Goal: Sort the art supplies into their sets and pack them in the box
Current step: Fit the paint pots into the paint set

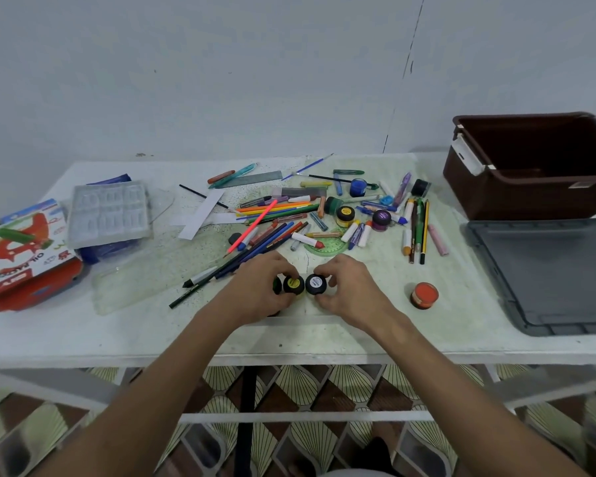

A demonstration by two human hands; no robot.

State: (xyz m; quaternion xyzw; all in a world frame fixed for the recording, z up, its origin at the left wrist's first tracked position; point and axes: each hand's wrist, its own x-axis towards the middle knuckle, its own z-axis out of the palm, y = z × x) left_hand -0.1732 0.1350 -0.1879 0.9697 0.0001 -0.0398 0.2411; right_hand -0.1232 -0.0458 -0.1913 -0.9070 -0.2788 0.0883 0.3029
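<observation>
Two hands (255,287) (344,287) pinch paint jars (315,284) near the table's front edge (289,354)

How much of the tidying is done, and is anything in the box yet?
Barely started. The brown box shows nothing inside, and its grey lid lies beside it. Right now the left hand holds a yellow-labelled paint pot and the right hand a white-labelled paint pot, lining them up together. Left to sort: the orange paint pot, the pencils and crayons pile, and the oil pastels box.
</observation>
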